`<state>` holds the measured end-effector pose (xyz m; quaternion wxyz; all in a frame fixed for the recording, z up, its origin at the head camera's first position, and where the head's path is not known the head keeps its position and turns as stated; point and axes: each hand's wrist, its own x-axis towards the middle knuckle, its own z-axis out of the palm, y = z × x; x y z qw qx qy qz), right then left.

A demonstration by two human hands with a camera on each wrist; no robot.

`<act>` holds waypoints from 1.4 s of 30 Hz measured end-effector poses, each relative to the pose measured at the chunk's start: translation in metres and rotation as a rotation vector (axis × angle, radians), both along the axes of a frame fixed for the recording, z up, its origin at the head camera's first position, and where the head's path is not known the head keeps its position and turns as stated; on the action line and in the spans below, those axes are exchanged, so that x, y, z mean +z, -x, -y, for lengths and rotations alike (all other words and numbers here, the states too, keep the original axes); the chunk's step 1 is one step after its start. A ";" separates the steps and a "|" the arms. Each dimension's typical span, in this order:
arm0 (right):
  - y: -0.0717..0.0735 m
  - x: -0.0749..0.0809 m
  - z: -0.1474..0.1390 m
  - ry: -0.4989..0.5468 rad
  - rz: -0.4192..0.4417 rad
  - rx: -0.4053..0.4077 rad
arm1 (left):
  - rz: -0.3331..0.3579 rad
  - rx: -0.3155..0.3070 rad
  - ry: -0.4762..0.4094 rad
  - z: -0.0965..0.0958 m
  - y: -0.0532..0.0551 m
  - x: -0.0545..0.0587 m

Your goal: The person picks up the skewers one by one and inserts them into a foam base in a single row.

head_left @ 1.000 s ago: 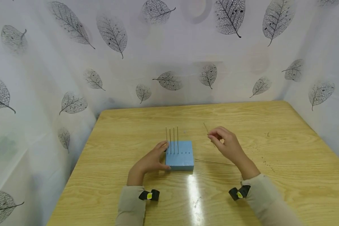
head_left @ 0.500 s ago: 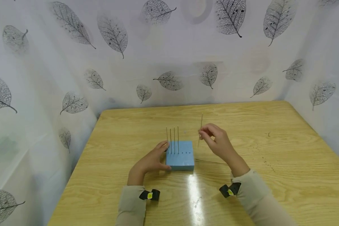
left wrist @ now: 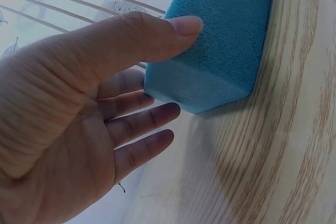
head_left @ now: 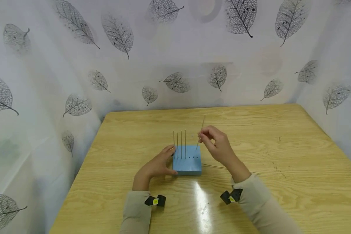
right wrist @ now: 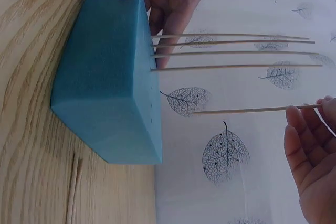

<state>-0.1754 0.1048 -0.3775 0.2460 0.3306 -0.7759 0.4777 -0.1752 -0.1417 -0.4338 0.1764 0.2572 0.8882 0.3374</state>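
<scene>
My left hand (head_left: 155,166) holds a light blue foam block (head_left: 187,166) at its left side; in the left wrist view the thumb (left wrist: 184,26) presses the near face while the other fingers reach round the far side. Several thin wooden sticks (head_left: 181,144) stand upright in a row in the block's top, with three small holes (head_left: 193,157) continuing that row to the right. My right hand (head_left: 219,148) pinches another wooden stick (right wrist: 241,110) between thumb and fingers. That stick is slightly tilted, and its lower tip shows apart from the block's top in the right wrist view.
Loose sticks (head_left: 214,166) lie on the wooden table (head_left: 128,136) to the right of the block, partly behind the right forearm. A pale curtain (head_left: 181,42) with a leaf print hangs around the table's back and sides. Dark marks dot the tabletop at right.
My right hand has moved left with the stick, from right of the block to above its right part, and the stick has turned more upright. My left hand has stayed on the block.
</scene>
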 end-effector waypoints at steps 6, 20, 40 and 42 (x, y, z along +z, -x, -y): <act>0.002 -0.005 0.009 -0.010 0.048 0.037 | -0.009 0.005 -0.005 0.000 0.001 -0.001; -0.007 0.000 0.020 -0.037 0.109 0.033 | -0.007 0.010 -0.013 0.000 0.001 0.000; 0.000 -0.040 0.020 -0.119 0.133 0.078 | -0.028 -0.001 -0.009 0.001 0.001 -0.001; 0.000 -0.044 0.020 -0.129 0.135 0.080 | -0.028 -0.001 -0.009 0.001 0.001 -0.001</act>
